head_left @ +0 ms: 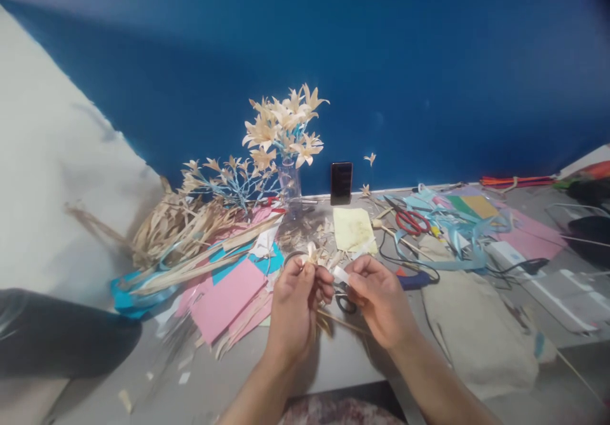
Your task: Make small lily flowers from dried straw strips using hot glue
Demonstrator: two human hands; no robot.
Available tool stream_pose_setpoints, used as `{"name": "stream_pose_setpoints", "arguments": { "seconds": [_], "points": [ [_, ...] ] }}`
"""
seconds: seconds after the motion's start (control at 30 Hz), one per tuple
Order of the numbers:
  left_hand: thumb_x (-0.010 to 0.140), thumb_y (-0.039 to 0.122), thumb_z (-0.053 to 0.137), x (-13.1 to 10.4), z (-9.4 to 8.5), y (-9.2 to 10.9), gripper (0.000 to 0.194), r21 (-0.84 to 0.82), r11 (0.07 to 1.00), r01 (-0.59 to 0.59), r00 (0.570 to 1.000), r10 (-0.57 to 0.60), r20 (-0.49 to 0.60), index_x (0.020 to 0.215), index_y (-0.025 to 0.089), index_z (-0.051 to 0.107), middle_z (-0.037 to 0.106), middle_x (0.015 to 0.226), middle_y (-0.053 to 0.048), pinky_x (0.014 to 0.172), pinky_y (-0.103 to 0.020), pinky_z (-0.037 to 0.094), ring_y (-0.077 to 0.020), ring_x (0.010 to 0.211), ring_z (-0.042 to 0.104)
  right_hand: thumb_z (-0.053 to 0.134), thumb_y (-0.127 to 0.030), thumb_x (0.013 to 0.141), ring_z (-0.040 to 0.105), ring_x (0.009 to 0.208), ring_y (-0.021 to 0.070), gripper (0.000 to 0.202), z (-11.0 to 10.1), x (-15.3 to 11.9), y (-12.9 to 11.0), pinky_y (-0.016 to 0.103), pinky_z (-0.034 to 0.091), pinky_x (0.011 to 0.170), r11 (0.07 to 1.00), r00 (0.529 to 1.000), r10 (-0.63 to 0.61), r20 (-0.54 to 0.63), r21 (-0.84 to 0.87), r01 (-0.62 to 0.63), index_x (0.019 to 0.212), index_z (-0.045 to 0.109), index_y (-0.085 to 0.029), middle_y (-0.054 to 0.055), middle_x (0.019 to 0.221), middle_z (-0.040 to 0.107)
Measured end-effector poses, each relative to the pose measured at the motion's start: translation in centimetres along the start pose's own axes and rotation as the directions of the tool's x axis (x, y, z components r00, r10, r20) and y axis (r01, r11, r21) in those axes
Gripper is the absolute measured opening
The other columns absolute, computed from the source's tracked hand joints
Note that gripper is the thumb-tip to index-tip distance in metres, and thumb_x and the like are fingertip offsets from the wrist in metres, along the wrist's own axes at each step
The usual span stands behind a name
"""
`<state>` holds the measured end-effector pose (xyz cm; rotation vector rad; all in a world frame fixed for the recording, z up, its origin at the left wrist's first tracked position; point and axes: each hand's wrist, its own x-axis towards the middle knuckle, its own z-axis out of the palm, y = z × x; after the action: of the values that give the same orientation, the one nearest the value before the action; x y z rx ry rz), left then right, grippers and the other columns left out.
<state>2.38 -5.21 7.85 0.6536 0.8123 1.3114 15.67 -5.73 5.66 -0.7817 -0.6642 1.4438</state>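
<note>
My left hand (pixel 300 288) is closed in a pinch around a small cream-coloured flower (pixel 311 253), whose petals stick up above the fingertips. Just to its right, my right hand (pixel 379 295) pinches a narrow white strip (pixel 341 275) that reaches toward the left fingers. Whether the strip touches the flower I cannot tell. Below and between the hands show the dark handles of a pair of scissors (pixel 346 303). Behind them, a stained pale yellow sheet (pixel 353 228) lies among dry scraps.
A clear vase (pixel 289 187) of cream flowers stands at the back beside an upright phone (pixel 341 183). Dried husks (pixel 166 231) and pink paper (pixel 229 299) lie left. On the right are red-handled scissors (pixel 412 222), a blue glue gun (pixel 414 280), ribbon and a beige cloth (pixel 476 330).
</note>
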Motion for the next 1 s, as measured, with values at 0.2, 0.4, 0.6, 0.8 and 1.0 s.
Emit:
{"name": "stream_pose_setpoints", "arguments": {
  "seconds": [0.2, 0.4, 0.6, 0.8, 1.0],
  "points": [
    [0.078, 0.026, 0.077, -0.2, -0.7, 0.0, 0.025, -0.180, 0.971, 0.158, 0.985, -0.142, 0.099, 0.073, 0.014, 0.055, 0.059, 0.064, 0.002, 0.052, -0.018, 0.040, -0.0055, 0.051, 0.048, 0.084, -0.031, 0.069, 0.038, 0.049, 0.0049, 0.029, 0.0, -0.2, 0.3, 0.018, 0.028, 0.045, 0.999, 1.000, -0.005, -0.010, -0.049, 0.004, 0.075, 0.059, -0.018, -0.005, 0.065, 0.054],
    [0.079, 0.026, 0.075, -0.3, -1.4, -0.4, 0.023, -0.096, 0.992, 0.083, 0.993, -0.074, 0.095, 0.073, 0.013, 0.057, 0.063, 0.062, 0.000, 0.050, -0.018, 0.037, -0.0053, 0.047, 0.048, 0.085, -0.031, 0.068, 0.037, 0.047, 0.0043, 0.031, 0.2, 0.2, 0.6, 0.018, 0.026, 0.044, 0.998, 1.000, 0.023, 0.001, -0.061, -0.023, 0.074, 0.059, -0.017, -0.005, 0.065, 0.053],
    [0.079, 0.034, 0.075, -0.2, -2.0, -0.6, 0.030, 0.047, 0.998, -0.038, 0.999, 0.037, 0.032, 0.075, 0.018, 0.050, 0.067, 0.062, -0.001, 0.051, -0.020, 0.039, -0.0085, 0.047, 0.051, 0.085, -0.032, 0.068, 0.034, 0.046, 0.0041, 0.032, 0.2, 0.4, 1.2, 0.019, 0.023, 0.045, 0.996, 0.996, 0.080, 0.026, -0.040, -0.079, 0.074, 0.058, -0.017, -0.007, 0.059, 0.047],
    [0.080, 0.029, 0.074, 0.1, -2.2, -0.9, 0.023, 0.159, 0.979, -0.125, 0.987, 0.139, -0.081, 0.078, 0.018, 0.054, 0.068, 0.067, -0.001, 0.056, -0.020, 0.043, -0.0092, 0.054, 0.056, 0.086, -0.031, 0.067, 0.033, 0.045, 0.0045, 0.033, 0.1, 0.7, 1.8, 0.019, 0.021, 0.044, 0.993, 0.992, 0.115, 0.049, -0.006, -0.115, 0.075, 0.057, -0.018, -0.008, 0.057, 0.044],
    [0.070, 0.027, 0.083, 0.2, -1.8, -0.6, 0.030, -0.108, 0.988, 0.113, 0.992, -0.118, -0.041, 0.078, 0.016, 0.056, 0.067, 0.071, -0.001, 0.055, -0.020, 0.046, -0.0087, 0.056, 0.056, 0.084, -0.031, 0.069, 0.034, 0.046, 0.0044, 0.030, -0.2, 0.9, 2.1, 0.018, 0.023, 0.044, 0.997, 0.996, 0.083, 0.045, -0.010, -0.083, 0.075, 0.057, -0.018, -0.007, 0.059, 0.047]
  ]
}}
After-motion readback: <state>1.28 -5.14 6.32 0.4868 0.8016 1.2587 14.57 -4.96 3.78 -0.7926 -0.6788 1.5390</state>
